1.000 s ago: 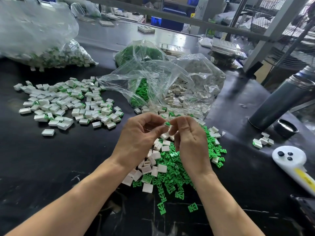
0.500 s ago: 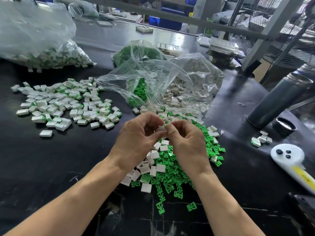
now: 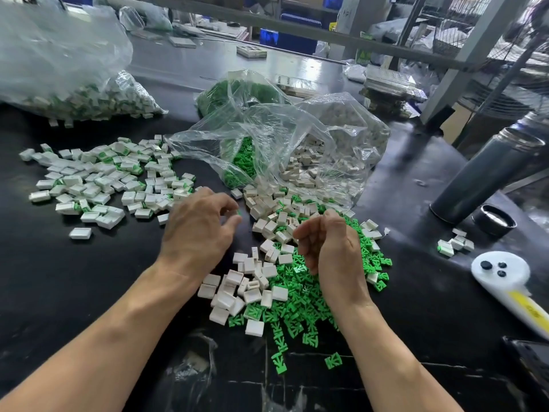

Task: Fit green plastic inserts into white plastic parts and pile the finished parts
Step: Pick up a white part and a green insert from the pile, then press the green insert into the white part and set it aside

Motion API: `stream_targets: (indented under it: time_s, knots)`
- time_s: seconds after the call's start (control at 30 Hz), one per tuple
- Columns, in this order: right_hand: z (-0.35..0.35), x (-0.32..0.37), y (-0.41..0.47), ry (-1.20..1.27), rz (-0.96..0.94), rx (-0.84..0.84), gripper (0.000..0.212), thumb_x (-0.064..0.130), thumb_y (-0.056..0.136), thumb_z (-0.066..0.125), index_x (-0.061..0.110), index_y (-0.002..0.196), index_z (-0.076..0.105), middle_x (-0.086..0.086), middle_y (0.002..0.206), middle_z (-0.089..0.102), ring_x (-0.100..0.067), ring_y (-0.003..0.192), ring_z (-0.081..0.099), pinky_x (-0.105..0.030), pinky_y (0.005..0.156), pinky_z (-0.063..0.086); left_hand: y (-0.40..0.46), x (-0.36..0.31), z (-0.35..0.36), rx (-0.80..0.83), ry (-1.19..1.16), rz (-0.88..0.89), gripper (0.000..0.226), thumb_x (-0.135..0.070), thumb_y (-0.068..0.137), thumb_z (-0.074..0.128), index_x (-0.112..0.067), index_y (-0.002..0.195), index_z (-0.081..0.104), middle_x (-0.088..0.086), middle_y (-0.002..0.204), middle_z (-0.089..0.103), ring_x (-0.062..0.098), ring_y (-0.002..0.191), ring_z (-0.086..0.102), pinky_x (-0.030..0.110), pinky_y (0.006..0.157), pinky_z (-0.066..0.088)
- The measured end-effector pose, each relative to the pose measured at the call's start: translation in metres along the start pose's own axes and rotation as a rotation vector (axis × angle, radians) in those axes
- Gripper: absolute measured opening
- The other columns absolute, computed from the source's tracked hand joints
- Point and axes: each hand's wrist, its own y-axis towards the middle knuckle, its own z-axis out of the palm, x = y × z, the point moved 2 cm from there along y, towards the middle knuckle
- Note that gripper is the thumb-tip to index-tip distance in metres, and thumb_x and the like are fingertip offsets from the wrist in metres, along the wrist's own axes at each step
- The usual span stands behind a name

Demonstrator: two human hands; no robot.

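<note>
Left hand [image 3: 197, 230] pinches a green-tipped part [image 3: 239, 212]; right hand [image 3: 329, 245] curled, contents unclear. Finished pile [image 3: 98, 179] large; loose white parts [image 3: 252, 281] and green inserts [image 3: 300, 304] remain.

Bare black surface [image 3: 89, 292] is lying open to the left of the left forearm, between it and the pile of finished parts [image 3: 101, 179]. Ahead, crumpled clear bags [image 3: 282, 144] are blocking the way. To the right, a dark flask [image 3: 481, 179], its cap [image 3: 493, 220] and a white handheld device [image 3: 505, 281] are crowding the edge.
</note>
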Motion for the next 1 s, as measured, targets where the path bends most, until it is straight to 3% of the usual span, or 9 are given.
stream_targets:
  time_s: [0.13,0.23,0.37,0.47,0.6,0.67,0.73,0.9,1.0]
  knots:
    - [-0.001,-0.001,0.001,0.03,0.006,-0.002,0.051,0.041,0.096,0.032,0.016,0.081,0.073,-0.003,0.066,0.063,-0.012,0.055,0.05,-0.023,0.048,0.036,0.011,0.018,-0.007,-0.123,0.174,-0.067,0.018,-0.027,0.092,0.074,-0.017,0.108,0.074,0.006,0.103,0.07,0.028,0.1,0.063,0.045,0.093,0.044]
    - [-0.003,-0.003,0.002,-0.002,0.009,-0.028,0.043,0.037,0.105,0.032,0.017,0.099,0.069,-0.001,0.069,0.063,-0.01,0.055,0.05,-0.025,0.052,0.038,0.018,0.03,-0.013,-0.186,0.236,-0.136,0.023,-0.028,0.09,0.077,-0.014,0.108,0.074,0.013,0.105,0.07,0.036,0.101,0.063,0.047,0.09,0.044]
    - [-0.005,-0.001,0.003,0.03,-0.017,-0.047,0.029,0.032,0.098,0.036,0.023,0.109,0.062,0.001,0.067,0.063,-0.009,0.056,0.05,-0.021,0.051,0.039,0.021,0.04,-0.018,-0.211,0.282,-0.215,0.033,-0.027,0.085,0.081,-0.013,0.113,0.072,0.018,0.111,0.065,0.041,0.108,0.059,0.05,0.092,0.041]
    - [-0.007,-0.001,0.005,0.075,-0.005,-0.051,0.032,0.021,0.086,0.04,0.024,0.11,0.06,0.002,0.07,0.065,-0.01,0.055,0.049,-0.018,0.048,0.038,0.019,0.029,-0.018,-0.217,0.201,-0.114,0.026,-0.023,0.086,0.08,-0.014,0.11,0.072,0.013,0.108,0.067,0.035,0.105,0.062,0.049,0.093,0.044]
    - [-0.012,0.0,0.006,-0.053,-0.008,-0.05,0.036,0.015,0.081,0.044,0.031,0.11,0.059,0.004,0.082,0.069,-0.009,0.063,0.055,-0.026,0.06,0.043,0.008,0.005,-0.008,0.003,-0.083,0.018,0.011,-0.021,0.09,0.077,-0.022,0.1,0.073,-0.007,0.093,0.067,0.006,0.082,0.063,0.027,0.08,0.054]
    - [-0.015,0.001,0.007,-0.171,-0.036,-0.053,0.025,0.017,0.089,0.051,0.032,0.106,0.063,0.006,0.088,0.071,0.0,0.065,0.058,-0.016,0.058,0.045,0.001,-0.002,0.0,0.139,-0.118,0.032,0.007,-0.024,0.091,0.075,-0.027,0.097,0.072,-0.017,0.09,0.063,-0.003,0.081,0.058,0.022,0.079,0.053]
    - [-0.018,0.001,0.009,-0.353,-0.062,-0.038,0.016,0.02,0.097,0.059,0.031,0.102,0.069,0.012,0.091,0.07,0.003,0.067,0.06,-0.01,0.058,0.042,-0.003,-0.007,0.007,0.195,-0.125,0.045,0.007,-0.028,0.093,0.073,-0.031,0.097,0.071,-0.022,0.093,0.06,-0.004,0.083,0.058,0.023,0.083,0.052]
    - [-0.029,0.004,0.012,-0.632,-0.046,0.125,0.009,0.03,0.098,0.067,0.035,0.101,0.074,0.02,0.093,0.068,0.001,0.084,0.06,-0.027,0.082,0.052,-0.006,-0.012,0.018,0.249,-0.081,0.074,0.03,-0.027,0.099,0.065,-0.035,0.127,0.066,-0.016,0.126,0.057,0.01,0.112,0.055,0.033,0.103,0.047]
    - [-0.034,0.008,0.013,-0.707,-0.025,0.189,0.002,0.038,0.093,0.074,0.037,0.095,0.075,0.022,0.095,0.068,0.003,0.089,0.06,-0.031,0.09,0.052,-0.006,-0.012,0.022,0.272,-0.042,0.097,0.035,-0.025,0.099,0.065,-0.038,0.131,0.064,-0.016,0.126,0.057,0.012,0.114,0.054,0.033,0.104,0.044]
